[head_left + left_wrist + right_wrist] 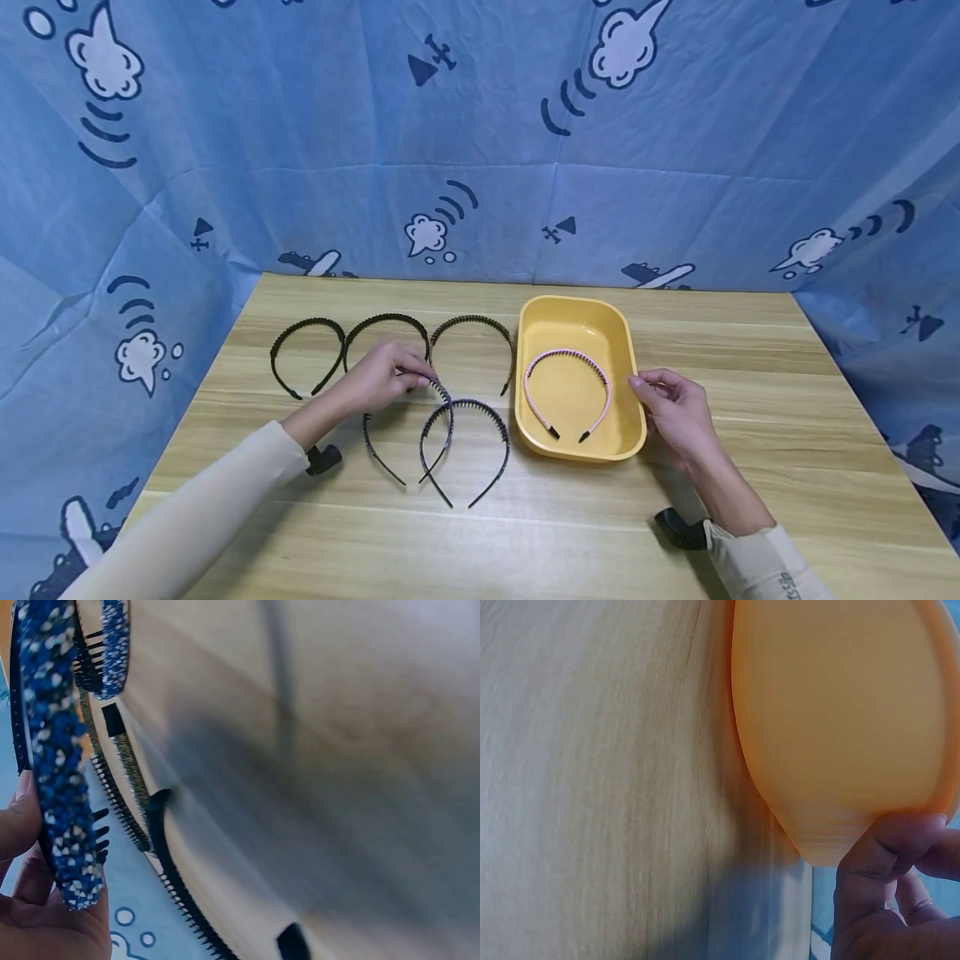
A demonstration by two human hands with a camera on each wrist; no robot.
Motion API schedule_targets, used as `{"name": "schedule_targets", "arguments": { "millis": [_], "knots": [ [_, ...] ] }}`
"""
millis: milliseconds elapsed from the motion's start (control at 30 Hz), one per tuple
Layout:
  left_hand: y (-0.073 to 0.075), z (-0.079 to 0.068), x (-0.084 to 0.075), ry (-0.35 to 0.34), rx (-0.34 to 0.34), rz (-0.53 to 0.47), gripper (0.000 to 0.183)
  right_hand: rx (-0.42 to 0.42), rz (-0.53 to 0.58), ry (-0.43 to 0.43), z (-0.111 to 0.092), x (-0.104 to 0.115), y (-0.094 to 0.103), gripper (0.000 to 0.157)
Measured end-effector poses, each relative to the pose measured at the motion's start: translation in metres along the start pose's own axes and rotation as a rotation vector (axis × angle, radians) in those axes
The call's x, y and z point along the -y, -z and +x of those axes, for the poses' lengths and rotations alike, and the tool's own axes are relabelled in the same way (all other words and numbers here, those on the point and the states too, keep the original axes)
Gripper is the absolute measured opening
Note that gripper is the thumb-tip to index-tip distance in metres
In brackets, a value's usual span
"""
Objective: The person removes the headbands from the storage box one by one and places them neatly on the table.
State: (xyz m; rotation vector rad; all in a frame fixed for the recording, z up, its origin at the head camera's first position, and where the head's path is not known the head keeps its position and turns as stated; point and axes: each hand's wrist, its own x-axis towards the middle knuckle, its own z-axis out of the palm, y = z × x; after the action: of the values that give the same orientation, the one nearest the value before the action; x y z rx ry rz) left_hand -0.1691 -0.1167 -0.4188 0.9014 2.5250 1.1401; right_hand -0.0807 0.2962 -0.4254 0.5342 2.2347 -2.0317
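Observation:
My left hand (382, 377) pinches a toothed headband (452, 421) by its upper curve, left of the tub. In the left wrist view this headband (56, 750) is covered with blue and white glitter, and fingers and thumb grip its side. Another dark, glittery headband (498, 423) lies on the table, partly overlapped by the held one in the head view. With my right hand (678, 408) I hold the right rim of a yellow plastic tub (573, 321); the right wrist view shows the hand (892, 877) pinching the tub's edge. Inside the tub lies a pink headband (567, 353) with black tips.
Behind my left hand, three dark headbands lie in a row: a left one (279, 340), a middle one (384, 317) partly hidden by the hand, and a right one (471, 318). A blue printed curtain (480, 125) hangs behind the wooden table (712, 325).

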Motion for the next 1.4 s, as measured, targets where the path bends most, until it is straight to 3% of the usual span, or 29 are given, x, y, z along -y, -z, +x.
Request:
{"name": "schedule_targets", "arguments": {
  "millis": [367, 867, 1167, 1400],
  "knots": [
    [-0.002, -0.016, 0.010, 0.055, -0.012, -0.028, 0.017, -0.009, -0.018, 0.004, 0.000, -0.001, 0.001, 0.014],
    [-0.005, -0.031, 0.024, 0.055, -0.048, -0.017, 0.015, -0.002, -0.004, 0.021, 0.000, -0.001, 0.000, 0.017],
    [-0.007, -0.038, 0.031, 0.080, -0.072, -0.019, 0.014, -0.009, -0.005, 0.021, 0.001, -0.002, 0.000, 0.010],
    [-0.005, -0.041, 0.035, 0.078, -0.083, 0.013, 0.014, 0.002, 0.003, 0.025, 0.001, -0.002, 0.000, 0.016]
  ]
}}
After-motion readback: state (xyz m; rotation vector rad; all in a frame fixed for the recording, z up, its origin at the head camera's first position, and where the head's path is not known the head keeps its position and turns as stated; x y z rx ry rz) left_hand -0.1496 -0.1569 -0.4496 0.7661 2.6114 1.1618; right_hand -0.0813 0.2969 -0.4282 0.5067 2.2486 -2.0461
